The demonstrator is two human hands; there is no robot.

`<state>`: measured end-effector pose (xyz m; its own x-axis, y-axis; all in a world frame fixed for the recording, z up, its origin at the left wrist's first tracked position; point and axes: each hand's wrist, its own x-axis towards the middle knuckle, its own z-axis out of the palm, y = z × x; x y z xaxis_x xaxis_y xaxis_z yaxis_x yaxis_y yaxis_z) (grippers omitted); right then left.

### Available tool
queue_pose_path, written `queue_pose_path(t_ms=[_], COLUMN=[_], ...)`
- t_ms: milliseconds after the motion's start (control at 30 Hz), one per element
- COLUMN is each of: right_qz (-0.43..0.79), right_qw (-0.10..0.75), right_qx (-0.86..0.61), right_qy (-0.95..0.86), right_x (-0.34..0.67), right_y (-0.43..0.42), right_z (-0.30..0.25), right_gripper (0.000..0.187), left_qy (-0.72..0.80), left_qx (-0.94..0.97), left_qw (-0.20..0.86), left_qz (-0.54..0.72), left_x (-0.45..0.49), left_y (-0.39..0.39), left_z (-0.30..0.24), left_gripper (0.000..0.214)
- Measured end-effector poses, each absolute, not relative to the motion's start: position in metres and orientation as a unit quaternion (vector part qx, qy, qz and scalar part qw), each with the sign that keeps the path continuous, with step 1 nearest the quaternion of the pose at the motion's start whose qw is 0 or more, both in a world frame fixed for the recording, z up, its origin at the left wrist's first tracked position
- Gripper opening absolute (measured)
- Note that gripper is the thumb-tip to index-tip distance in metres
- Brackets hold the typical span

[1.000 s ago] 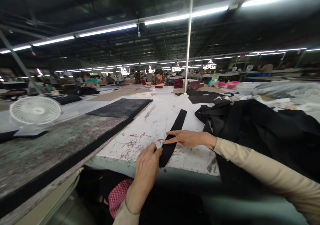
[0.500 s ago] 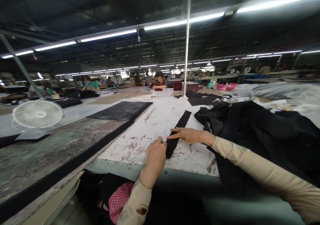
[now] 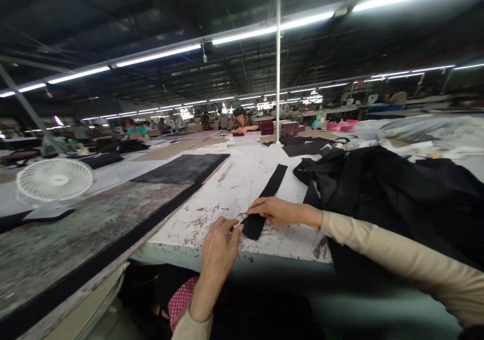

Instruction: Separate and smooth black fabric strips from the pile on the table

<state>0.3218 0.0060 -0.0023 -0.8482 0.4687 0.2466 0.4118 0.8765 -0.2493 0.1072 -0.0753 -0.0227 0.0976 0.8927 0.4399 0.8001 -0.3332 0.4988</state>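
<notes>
A narrow black fabric strip lies at a slant on the white, stained tabletop, its near end bulging to the left. My left hand has thumb and forefinger pinched together at the left edge of that near end. A thin dark line runs by those fingertips; whether it is a thread or an edge I cannot make out. Across the strip from the right reaches my right hand, its fingers drawn together and gripping the left edge just above the left fingertips. The fingertips partly hide the strip's edge.
A large heap of black fabric fills the right side. To the left are a long black-edged board, a dark grey sheet and a white fan. Beyond a white pole, a co-worker sits near dark red stacks.
My left hand has moved left and slightly down, its fingers going from curled over the strip to a pinch. My right hand's spread fingers have closed together; the strip's near end has shifted left.
</notes>
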Motion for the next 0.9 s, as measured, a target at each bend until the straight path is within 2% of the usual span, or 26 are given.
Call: queue_pose_path(t_ms=[100, 200, 433, 667, 767, 900], right_qz=[0.097, 0.100, 0.088, 0.004, -0.023, -0.039], right_qw=[0.149, 0.143, 0.095, 0.028, 0.007, -0.014], right_qx=[-0.229, -0.233, -0.224, -0.239, -0.238, -0.235], right_qy=[-0.957, -0.957, -0.966, -0.971, -0.971, -0.971], right_x=[0.321, 0.321, 0.324, 0.315, 0.311, 0.307], right_y=[0.005, 0.004, -0.001, -0.017, -0.020, -0.022], right_z=[-0.002, -0.002, -0.001, 0.006, 0.009, 0.012], right_gripper=[0.063, 0.064, 0.074, 0.066, 0.071, 0.077], left_qy=[0.598, 0.617, 0.617, 0.613, 0.587, 0.546], left_qx=[0.713, 0.703, 0.712, 0.703, 0.714, 0.713], left_qw=[0.044, 0.004, -0.041, 0.005, 0.043, 0.144], left_qz=[0.364, 0.353, 0.334, 0.359, 0.379, 0.416], left_x=[0.117, 0.125, 0.122, 0.118, 0.111, 0.095], left_y=[-0.079, -0.082, -0.088, -0.085, -0.085, -0.085], left_z=[-0.025, -0.026, -0.032, -0.035, -0.035, -0.035], left_gripper=[0.023, 0.013, 0.020, 0.021, 0.024, 0.023])
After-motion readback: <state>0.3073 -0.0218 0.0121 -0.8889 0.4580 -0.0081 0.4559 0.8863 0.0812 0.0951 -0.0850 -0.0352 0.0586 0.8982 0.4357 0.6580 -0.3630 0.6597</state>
